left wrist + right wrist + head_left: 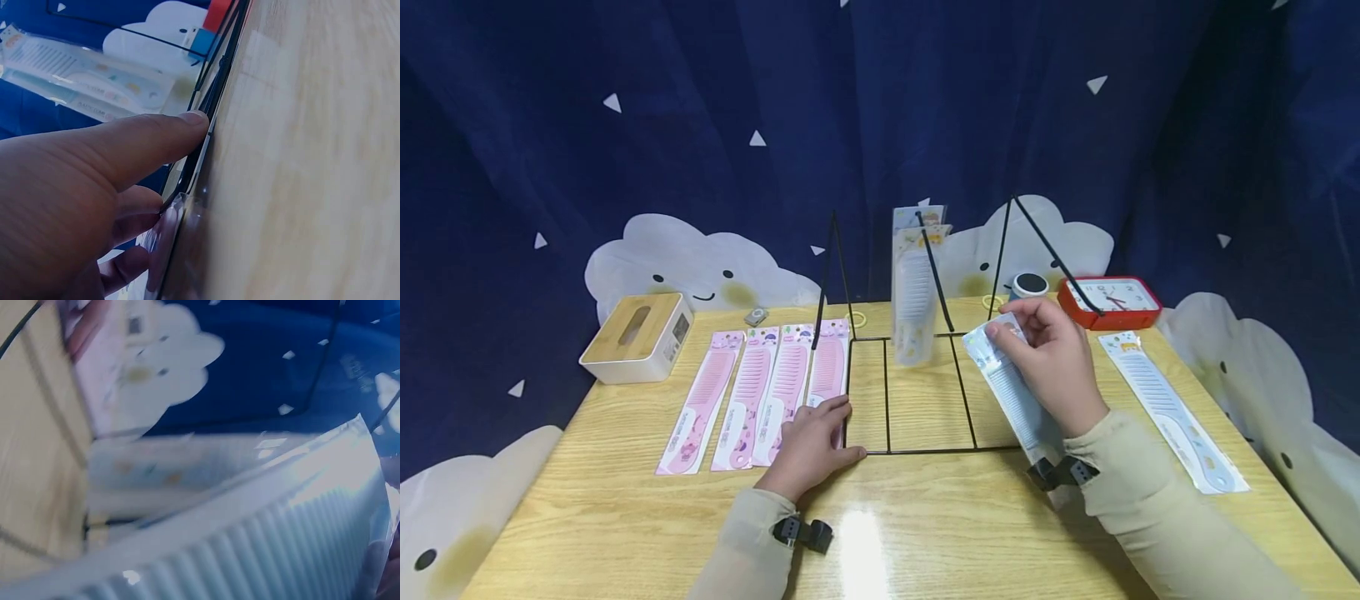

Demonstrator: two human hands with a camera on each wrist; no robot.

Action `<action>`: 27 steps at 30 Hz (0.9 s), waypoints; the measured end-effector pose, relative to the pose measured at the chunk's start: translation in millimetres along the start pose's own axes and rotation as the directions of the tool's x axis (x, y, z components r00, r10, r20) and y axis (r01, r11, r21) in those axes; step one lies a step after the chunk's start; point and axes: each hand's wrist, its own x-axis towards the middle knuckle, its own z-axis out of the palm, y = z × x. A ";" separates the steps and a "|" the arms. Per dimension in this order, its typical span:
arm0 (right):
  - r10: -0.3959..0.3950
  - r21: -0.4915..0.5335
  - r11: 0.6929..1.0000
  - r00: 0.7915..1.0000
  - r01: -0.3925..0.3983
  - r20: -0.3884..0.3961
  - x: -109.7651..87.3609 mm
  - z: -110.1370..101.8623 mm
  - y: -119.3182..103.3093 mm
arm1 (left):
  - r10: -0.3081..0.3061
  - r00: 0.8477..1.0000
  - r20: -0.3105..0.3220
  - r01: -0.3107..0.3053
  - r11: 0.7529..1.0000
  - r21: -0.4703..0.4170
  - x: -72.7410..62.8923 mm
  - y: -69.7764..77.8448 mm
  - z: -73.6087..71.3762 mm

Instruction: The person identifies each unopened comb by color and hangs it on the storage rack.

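My right hand (1051,362) pinches the top of a packaged blue comb (1017,392) between thumb and fingers. The comb slants down toward my wrist, over the right side of a black wire display rack (925,452). In the right wrist view the ribbed comb teeth (269,550) fill the foreground through clear wrapping. My left hand (815,442) rests on the rack's front left corner, its thumb on the wire, as the left wrist view shows too. Packaged combs (914,292) hang one before another on the rack's middle hooks.
Several packaged pink combs (751,392) lie left of the rack, the nearest beside my left fingers. Another packaged blue comb (1172,408) lies at the right. Around the back stand a tissue box (658,354), a red clock (1108,317) and a dark-topped cylinder (1028,285).
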 end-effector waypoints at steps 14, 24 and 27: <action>-0.128 0.501 0.855 0.990 0.137 -0.053 -25.4 14.4 -64.9 | 0.008 1.000 -0.004 -0.008 1.000 -0.003 0.7 -1.3 1.3; -0.174 0.485 0.857 0.984 0.171 -0.040 -31.0 38.2 -77.6 | -0.002 1.000 -0.002 0.002 1.000 0.001 0.9 -1.7 1.4; -0.181 0.477 0.860 0.982 0.183 -0.050 -30.9 43.2 -75.8 | -0.008 1.000 0.003 0.008 1.000 0.001 0.7 -1.4 1.0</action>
